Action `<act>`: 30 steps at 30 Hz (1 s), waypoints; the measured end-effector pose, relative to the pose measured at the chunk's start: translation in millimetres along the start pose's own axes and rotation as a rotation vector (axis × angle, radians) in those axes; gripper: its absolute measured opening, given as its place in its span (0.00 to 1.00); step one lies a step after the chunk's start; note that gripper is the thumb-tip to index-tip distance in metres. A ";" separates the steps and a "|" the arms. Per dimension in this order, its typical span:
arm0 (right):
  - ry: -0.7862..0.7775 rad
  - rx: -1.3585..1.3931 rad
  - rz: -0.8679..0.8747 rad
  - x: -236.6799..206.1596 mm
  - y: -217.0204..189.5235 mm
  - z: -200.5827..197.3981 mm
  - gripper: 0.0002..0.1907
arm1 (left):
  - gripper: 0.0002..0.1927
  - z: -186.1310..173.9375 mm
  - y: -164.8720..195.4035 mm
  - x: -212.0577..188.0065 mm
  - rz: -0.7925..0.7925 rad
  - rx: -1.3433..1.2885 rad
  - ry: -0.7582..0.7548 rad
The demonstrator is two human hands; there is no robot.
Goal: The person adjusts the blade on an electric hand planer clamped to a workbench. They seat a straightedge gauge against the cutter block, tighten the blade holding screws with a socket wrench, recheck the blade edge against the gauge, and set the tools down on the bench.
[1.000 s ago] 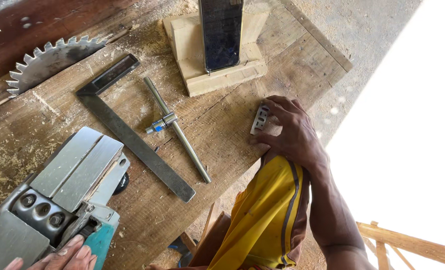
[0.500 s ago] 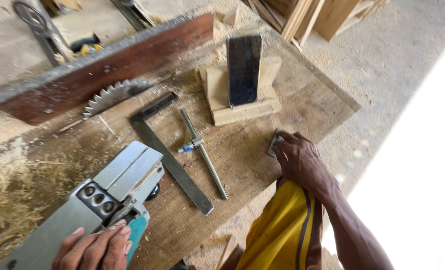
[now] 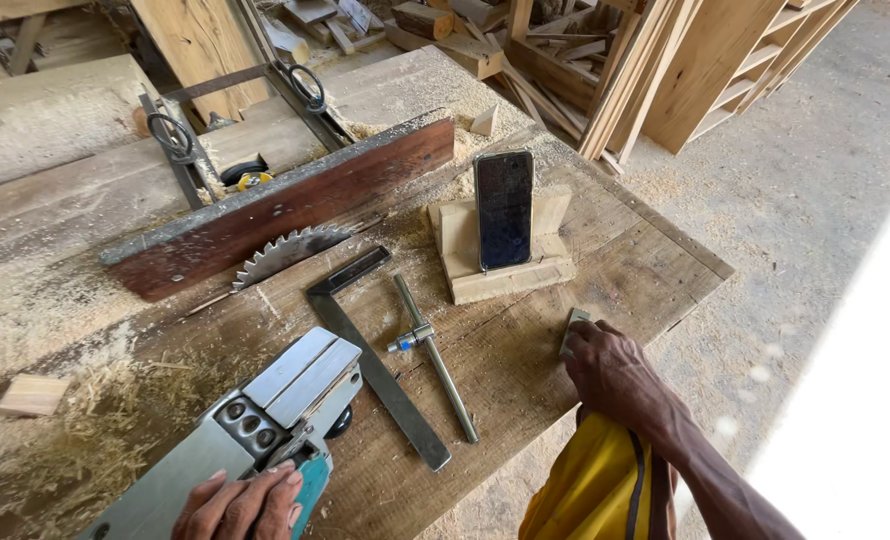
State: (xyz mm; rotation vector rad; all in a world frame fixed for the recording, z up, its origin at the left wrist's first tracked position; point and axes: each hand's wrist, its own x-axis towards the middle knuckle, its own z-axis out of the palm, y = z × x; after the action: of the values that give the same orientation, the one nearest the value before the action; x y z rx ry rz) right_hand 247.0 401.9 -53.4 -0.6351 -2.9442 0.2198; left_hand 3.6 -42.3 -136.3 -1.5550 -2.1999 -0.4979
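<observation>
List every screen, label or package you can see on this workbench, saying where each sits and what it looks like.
Dark-screened rectangular phone: upright in a pale wooden block stand, at the bench's far middle; the screen is black and unlit.
Small grey rectangular object: near the bench edge under the fingers of the right hand; whether it bears a label cannot be told.
No packages or signs show.

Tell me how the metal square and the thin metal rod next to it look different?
The metal square is flat, dark and L-shaped; the thin metal rod is round, shiny and straight. The square is wider; the rod carries a small cross-piece with a blue tip. Both lie on the wooden table, between the hands.
</observation>
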 end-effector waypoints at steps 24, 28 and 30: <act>0.081 -0.429 0.107 28.2 -30.8 -8.9 0.13 | 0.10 -250.3 51.9 194.2 0.163 0.157 0.337; 0.493 -0.053 0.097 44.0 -38.3 -44.5 0.10 | 0.12 -281.9 50.4 207.0 0.116 0.066 0.377; 0.616 0.074 -0.038 51.5 -61.7 -60.9 0.09 | 0.08 -294.8 43.9 203.4 0.125 0.143 0.388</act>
State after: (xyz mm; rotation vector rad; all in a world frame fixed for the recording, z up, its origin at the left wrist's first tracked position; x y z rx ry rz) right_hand 184.9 374.8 21.2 -0.5184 -2.3425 0.1033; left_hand 18.0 -12.8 223.0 -1.3766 -1.7945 -0.5391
